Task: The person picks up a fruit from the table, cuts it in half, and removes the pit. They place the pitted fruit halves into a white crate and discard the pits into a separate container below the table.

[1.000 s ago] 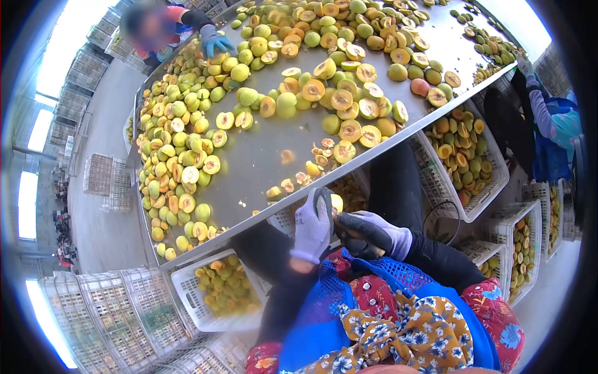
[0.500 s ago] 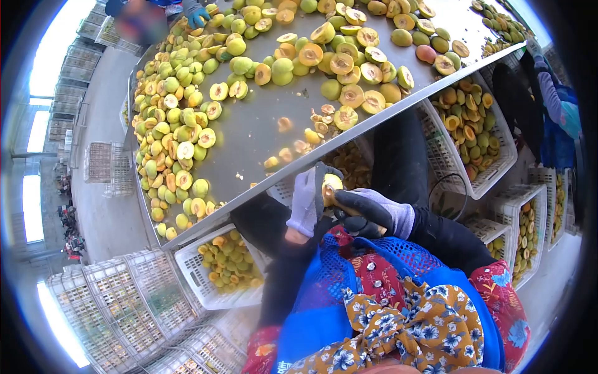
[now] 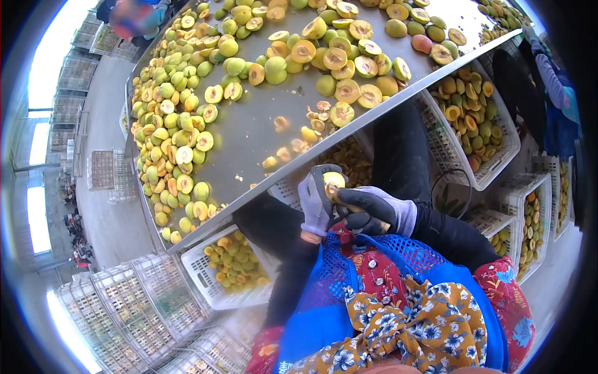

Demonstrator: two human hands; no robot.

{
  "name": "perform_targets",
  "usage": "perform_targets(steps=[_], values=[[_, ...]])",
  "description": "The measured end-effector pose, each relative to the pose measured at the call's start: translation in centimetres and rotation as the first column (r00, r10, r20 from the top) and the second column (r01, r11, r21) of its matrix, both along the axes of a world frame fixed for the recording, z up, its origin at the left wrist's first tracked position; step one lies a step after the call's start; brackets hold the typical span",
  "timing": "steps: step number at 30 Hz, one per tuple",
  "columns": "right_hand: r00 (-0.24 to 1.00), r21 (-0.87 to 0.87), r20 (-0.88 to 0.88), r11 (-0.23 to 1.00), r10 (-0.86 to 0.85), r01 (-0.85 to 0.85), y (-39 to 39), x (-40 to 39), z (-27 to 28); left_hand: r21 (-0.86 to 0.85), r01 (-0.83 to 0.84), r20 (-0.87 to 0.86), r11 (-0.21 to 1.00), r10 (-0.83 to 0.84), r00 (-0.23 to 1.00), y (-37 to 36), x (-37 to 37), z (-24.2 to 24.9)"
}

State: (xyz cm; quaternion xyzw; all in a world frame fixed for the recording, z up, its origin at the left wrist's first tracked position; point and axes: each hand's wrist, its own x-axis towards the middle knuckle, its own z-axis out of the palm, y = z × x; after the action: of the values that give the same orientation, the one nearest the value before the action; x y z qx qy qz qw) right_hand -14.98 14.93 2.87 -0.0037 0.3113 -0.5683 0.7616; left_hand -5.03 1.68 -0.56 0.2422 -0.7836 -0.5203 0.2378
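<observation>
Two gloved hands, one cut fruit (image 3: 334, 180) between them, just beside table (image 3: 249, 140) edge. Left hand (image 3: 316, 198): fingers curled closed round fruit. Right hand (image 3: 372, 209): fingers bent, thumb at fruit; cannot tell if gripping anything. One reddish fruit (image 3: 422, 43) on table.

"Table (image 3: 249, 143)?"
"Metal, smooth, grey, with bright glare."
"Gloves?"
"My left glove (image 3: 314, 202) and my right glove (image 3: 389, 209): matt cloth backs, dark fingers that look coated."
"Fruit (image 3: 334, 179) I hold?"
"Smooth-looking cut face."
"Crate (image 3: 198, 268)?"
"White plastic, slotted."
"Clothing?"
"My apron (image 3: 317, 340): smooth blue, mesh above. My scarf (image 3: 405, 327): printed cloth, matt, creased."
</observation>
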Motion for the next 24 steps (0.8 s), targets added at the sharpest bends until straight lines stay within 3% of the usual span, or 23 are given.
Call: perform_targets(steps=[1, 2, 5, 8, 10, 11, 12, 15, 17, 18, 21, 24], values=[[0.987, 0.079, 0.158, 0.997, -0.018, 0.005, 0.1, 0.0, 0.0, 0.113, 0.018, -0.076, 0.993, -0.009, 0.997, 0.0, -0.1, 0.1], [0.864, -0.021, 0.503, 0.999, 0.032, -0.025, 0.0, -0.2, -0.8, 0.134, 0.027, -0.091, 0.991, -0.014, 0.996, 0.1, -0.2, 0.1], [0.613, -0.157, 0.774, 0.986, 0.156, -0.053, -0.4, -0.3, -1.6, 0.188, 0.059, -0.15, 0.98, -0.03, 0.988, 0.2, -0.4, 0.6], [0.64, -0.095, 0.762, 0.995, 0.098, -0.038, -0.1, -0.5, -2.2, 0.377, 0.14, -0.176, 0.916, -0.077, 0.981, 0.1, -0.8, 1.2], [0.908, 0.046, 0.419, 0.998, 0.012, -0.034, 0.1, -0.4, -1.6, 0.667, 0.208, -0.138, 0.715, -0.156, 0.978, -1.7, -0.5, 0.0], [0.978, 0.115, 0.209, 0.993, -0.014, -0.01, 0.2, -0.2, -1.3, 0.47, 0.311, -0.108, 0.826, -0.296, 0.949, -2.4, -0.8, 0.7], [0.984, 0.141, 0.174, 0.99, -0.022, -0.003, 0.1, 0.4, -1.6, 0.252, 0.417, -0.043, 0.873, -0.421, 0.906, -3.1, -1.1, 1.9], [0.803, -0.013, 0.592, 0.997, 0.073, -0.081, -0.3, -0.1, -2.6, 0.266, 0.368, -0.055, 0.891, -0.367, 0.928, -2.6, -1.1, 2.4], [0.662, -0.094, 0.742, 0.994, 0.104, -0.051, -0.5, 0.4, -2.6, 0.603, 0.213, -0.151, 0.769, -0.152, 0.977, -1.3, -0.7, 1.7], [0.584, -0.128, 0.803, 0.991, 0.123, -0.033, -0.4, 0.6, -2.6, 0.514, 0.186, -0.176, 0.838, -0.109, 0.978, -0.8, -0.7, 2.0], [0.558, -0.167, 0.816, 0.986, 0.151, -0.022, -0.6, 1.0, -3.4, 0.409, 0.153, -0.262, 0.9, -0.045, 0.964, 0.1, -0.5, 2.1], [0.785, -0.062, 0.617, 0.998, 0.056, -0.023, -0.8, 0.8, -3.0, 0.586, 0.062, -0.203, 0.808, 0.072, 0.977, 0.1, -0.2, 0.4]])
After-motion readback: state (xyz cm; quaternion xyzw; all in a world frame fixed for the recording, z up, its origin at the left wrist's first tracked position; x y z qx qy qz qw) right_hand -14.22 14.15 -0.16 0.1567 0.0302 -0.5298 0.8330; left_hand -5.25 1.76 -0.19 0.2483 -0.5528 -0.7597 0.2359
